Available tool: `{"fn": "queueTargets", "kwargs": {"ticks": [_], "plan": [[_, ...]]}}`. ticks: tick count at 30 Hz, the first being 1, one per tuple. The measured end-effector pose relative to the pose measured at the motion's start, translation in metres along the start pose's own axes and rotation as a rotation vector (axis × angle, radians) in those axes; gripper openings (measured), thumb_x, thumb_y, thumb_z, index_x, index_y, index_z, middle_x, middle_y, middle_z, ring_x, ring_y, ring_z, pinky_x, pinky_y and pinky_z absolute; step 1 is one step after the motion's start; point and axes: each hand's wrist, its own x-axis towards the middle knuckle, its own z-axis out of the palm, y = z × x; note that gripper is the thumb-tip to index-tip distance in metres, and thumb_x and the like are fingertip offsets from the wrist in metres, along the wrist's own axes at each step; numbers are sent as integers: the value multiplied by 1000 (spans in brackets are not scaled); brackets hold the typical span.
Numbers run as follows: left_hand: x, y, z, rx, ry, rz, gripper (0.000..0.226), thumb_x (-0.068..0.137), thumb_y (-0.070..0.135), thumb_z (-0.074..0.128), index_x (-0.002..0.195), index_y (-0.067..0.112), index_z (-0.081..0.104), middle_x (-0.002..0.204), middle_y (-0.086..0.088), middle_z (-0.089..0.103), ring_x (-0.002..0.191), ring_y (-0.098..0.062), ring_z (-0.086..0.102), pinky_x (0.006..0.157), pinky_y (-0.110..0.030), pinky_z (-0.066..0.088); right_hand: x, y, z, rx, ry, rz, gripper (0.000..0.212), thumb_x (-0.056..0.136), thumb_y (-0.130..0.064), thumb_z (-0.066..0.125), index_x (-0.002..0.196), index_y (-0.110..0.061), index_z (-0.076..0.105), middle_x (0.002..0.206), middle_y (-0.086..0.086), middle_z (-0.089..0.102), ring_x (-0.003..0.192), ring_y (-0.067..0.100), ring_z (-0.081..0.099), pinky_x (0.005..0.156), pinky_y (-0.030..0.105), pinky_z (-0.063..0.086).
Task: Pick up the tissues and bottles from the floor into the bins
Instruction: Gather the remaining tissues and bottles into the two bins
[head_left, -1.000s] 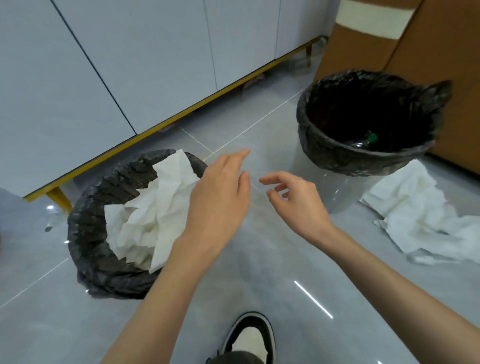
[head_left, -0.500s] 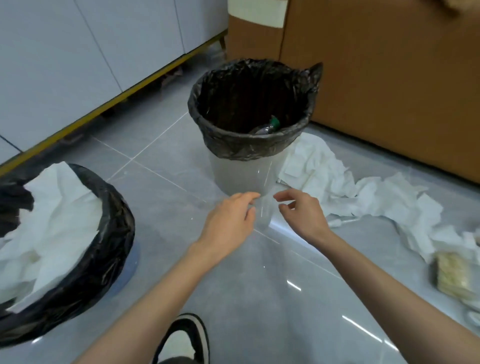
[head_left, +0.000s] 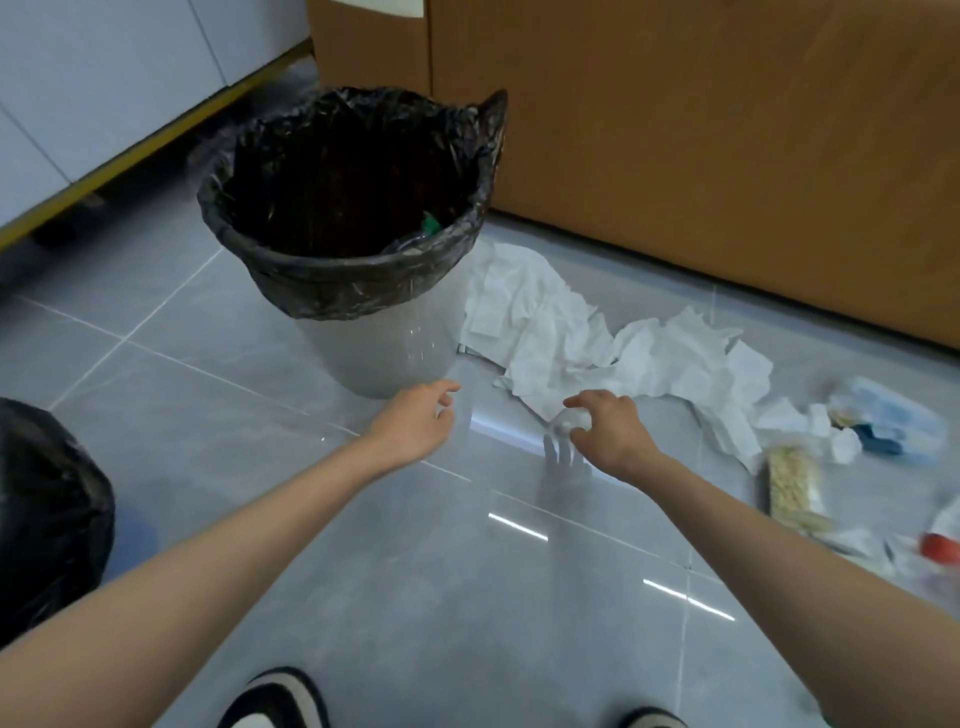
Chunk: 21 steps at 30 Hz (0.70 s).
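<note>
Fingers (head_left: 589, 401) of the right hand (head_left: 610, 434) curl down over a pale lump (head_left: 567, 423) at the near edge of the tissues (head_left: 623, 358). Whether they clamp it cannot be told, nor whether it is a wad or a clear bottle's end. The grip should probably take the whole lump, then lift straight up so no loose sheet drags along. The bin (head_left: 332, 291) at 10 o'clock from that hand shows a green-capped bottle (head_left: 430, 224) inside, so a bottle likely belongs there. The other bin (head_left: 57, 519) sits at 8 o'clock. The left hand (head_left: 415, 423) hangs at 9 o'clock, fingers loose, holding nothing, near the bin's base. Both forearms reach forward and down, palms down.
</note>
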Motion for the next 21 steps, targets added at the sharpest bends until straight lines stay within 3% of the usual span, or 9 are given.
{"fn": "queueTargets", "kwargs": {"ticks": [7, 10, 15, 21], "plan": [[17, -3, 12, 22, -52, -24, 47, 95, 15, 44, 141, 16, 41, 136, -7, 52, 120, -25, 52, 102, -33, 40, 9, 5, 9, -182, -103, -52, 57, 90, -17, 50, 143, -32, 37, 159, 1, 12, 142, 29, 11, 111, 43, 30], [21, -4, 17, 24, -61, -16, 47, 95, 15, 43, 142, 17, 39, 137, -6, 50, 122, -24, 50, 103, -32, 38, 14, 0, 18, -259, -145, -64, 51, 93, -24, 47, 142, -37, 37, 160, 2, 5, 144, 31, 7, 112, 44, 25], [24, -9, 23, 42, -58, -2, 47, 96, 17, 43, 143, 20, 38, 137, -3, 50, 122, -22, 49, 103, -31, 36, 19, -6, 31, -297, -142, -42, 35, 99, -29, 36, 131, -29, 48, 154, 5, 19, 137, 33, 17, 103, 43, 29], [24, -13, 27, 19, -73, 13, 47, 96, 17, 42, 142, 20, 38, 137, -2, 50, 120, -20, 50, 103, -30, 38, 30, -3, 39, -355, -109, -13, 39, 94, -12, 37, 132, -14, 43, 154, -6, 24, 128, 28, 27, 95, 40, 31]]}}
